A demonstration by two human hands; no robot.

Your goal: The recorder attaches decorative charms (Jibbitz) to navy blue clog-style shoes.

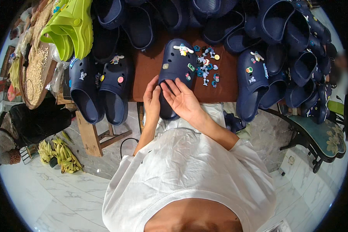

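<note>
A navy clog (175, 62) lies toe-away on the brown tabletop (150, 75) in front of me. On its upper sit a white character charm, a green charm, a small pale one and another near its right edge. My left hand (152, 96) rests against the clog's left side, fingers stretched out. My right hand (183, 101) is turned palm up over the clog's opening, its fingers apart and nothing in the palm. Right of the clog lies a loose pile of small charms (207, 65) in blue, white, black and yellow.
Decorated navy clogs stand at left (116, 83) and right (252, 83). More plain navy clogs (276, 19) crowd the back and right. Lime-green clogs (75, 31) are stacked at far left, near a woven tray (35, 77) of pale grains. A wooden stool (89, 133) and bananas (65, 156) are below.
</note>
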